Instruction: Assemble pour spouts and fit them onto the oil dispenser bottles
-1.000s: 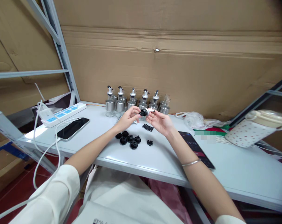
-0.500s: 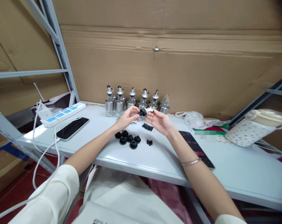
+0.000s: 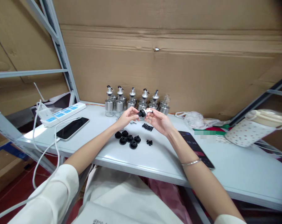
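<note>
Between both hands, above the table, is a pourer top (image 3: 143, 113) with a black stopper and a silver spout. My left hand (image 3: 129, 117) pinches its black end. The spout end is in the fingers of my right hand (image 3: 157, 120). Below them on the table lie several black rubber stoppers (image 3: 129, 138), a group of small black caps (image 3: 149, 142) and a row of black clips (image 3: 147, 127). A few silver pieces (image 3: 133, 122) show beside my left hand, partly hidden. Behind stand glass and steel bottles (image 3: 120, 105), several topped with pourers.
A power strip (image 3: 64, 114) and a phone (image 3: 73, 128) with white cables lie at the left. To the right are a dark tablet (image 3: 197, 149), a crumpled plastic bag (image 3: 193, 119) and a spotted cup (image 3: 250, 129). Cardboard (image 3: 178, 74) rises behind the table (image 3: 131, 161).
Both hands stay almost in place, with the pourer top shifted very slightly left and down. The tablet's displayed time has changed.
</note>
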`<state>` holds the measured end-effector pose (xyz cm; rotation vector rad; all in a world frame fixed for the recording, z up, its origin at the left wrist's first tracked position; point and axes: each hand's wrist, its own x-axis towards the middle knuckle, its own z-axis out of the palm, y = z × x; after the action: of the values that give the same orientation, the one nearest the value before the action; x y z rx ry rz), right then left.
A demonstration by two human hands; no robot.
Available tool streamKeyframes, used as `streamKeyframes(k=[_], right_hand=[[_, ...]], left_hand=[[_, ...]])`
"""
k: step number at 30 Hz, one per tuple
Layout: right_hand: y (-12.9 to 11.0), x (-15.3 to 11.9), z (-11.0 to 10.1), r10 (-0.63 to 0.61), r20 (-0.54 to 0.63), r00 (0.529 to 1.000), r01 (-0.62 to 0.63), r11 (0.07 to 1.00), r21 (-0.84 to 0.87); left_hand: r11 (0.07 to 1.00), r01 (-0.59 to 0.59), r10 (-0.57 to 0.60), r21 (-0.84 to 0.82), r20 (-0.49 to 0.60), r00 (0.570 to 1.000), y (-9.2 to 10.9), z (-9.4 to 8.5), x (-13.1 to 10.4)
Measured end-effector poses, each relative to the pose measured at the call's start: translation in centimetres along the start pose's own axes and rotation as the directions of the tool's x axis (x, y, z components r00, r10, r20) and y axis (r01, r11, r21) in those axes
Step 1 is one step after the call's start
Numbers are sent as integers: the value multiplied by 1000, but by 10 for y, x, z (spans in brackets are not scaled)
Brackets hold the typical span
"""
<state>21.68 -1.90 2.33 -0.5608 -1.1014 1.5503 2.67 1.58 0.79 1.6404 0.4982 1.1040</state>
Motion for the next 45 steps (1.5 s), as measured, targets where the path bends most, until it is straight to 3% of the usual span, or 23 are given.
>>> streamKeyframes(k=[16, 29, 34, 45], right_hand=[[3, 1, 0, 22, -32, 999, -24, 996, -89], [16, 9, -8, -50, -160, 986, -20, 914, -405], [17, 10, -12, -134, -219, 966, -3, 847, -531], [17, 5, 2, -154, -79, 985, 72, 780, -622]], left_hand=[[1000, -2, 2, -6, -17, 1000, -6, 0, 1], [994, -27, 31, 107, -35, 999, 1, 9, -3], [988, -22, 39, 154, -105, 994, -1, 9, -4], [988, -19, 37, 153, -113, 993, -1, 9, -4]])
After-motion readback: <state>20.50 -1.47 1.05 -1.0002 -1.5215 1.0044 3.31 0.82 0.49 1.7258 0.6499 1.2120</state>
